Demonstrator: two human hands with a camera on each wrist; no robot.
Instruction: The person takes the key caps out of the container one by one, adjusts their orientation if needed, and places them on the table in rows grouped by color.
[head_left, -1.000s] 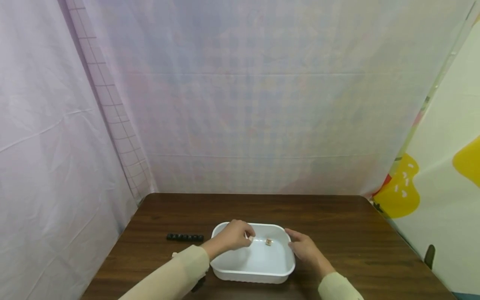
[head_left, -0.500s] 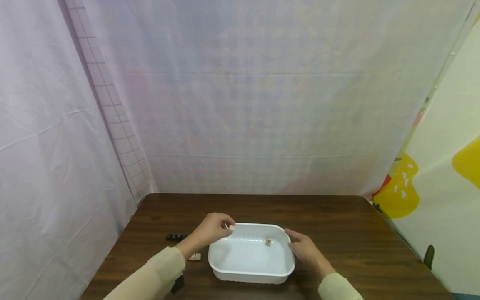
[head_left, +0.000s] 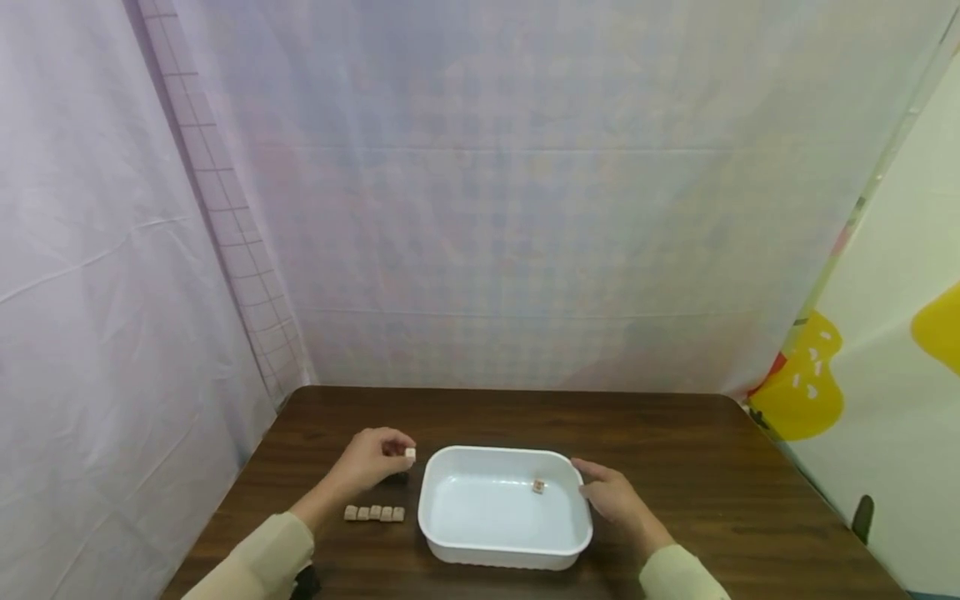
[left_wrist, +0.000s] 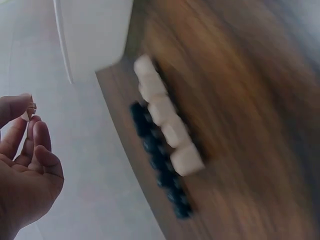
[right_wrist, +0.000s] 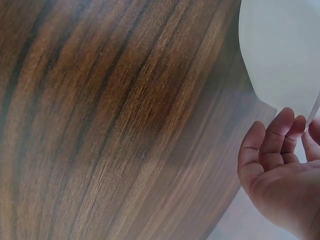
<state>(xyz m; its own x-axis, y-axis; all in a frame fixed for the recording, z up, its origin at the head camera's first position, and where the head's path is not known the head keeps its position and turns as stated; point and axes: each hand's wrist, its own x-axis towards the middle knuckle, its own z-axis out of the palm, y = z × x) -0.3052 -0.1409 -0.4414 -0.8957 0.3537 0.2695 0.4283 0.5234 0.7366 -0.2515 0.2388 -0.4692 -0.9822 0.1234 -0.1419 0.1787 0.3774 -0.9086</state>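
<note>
My left hand (head_left: 369,458) pinches a small beige keycap (head_left: 410,454) between thumb and fingers, raised above the table left of the white plastic tub (head_left: 504,557). Below that hand a row of several beige keycaps (head_left: 375,513) lies on the table. A parallel row of black keycaps (left_wrist: 159,160) shows in the left wrist view; in the head view my hand mostly hides it. One beige-and-brown keycap (head_left: 538,486) lies inside the tub, toward its far right. My right hand (head_left: 613,497) grips the tub's right rim, thumb and fingers on either side of the wall.
The dark wood-grain table (head_left: 697,467) extends around the tub. Pale curtains (head_left: 510,250) hang behind its far edge and at the left. A dark object (head_left: 306,581), partly hidden by the left sleeve, is near the table's front.
My left hand has lifted the keycap out of the tub and carried it left, past the rim. The beige row has come into view. My right hand has stayed on the rim.
</note>
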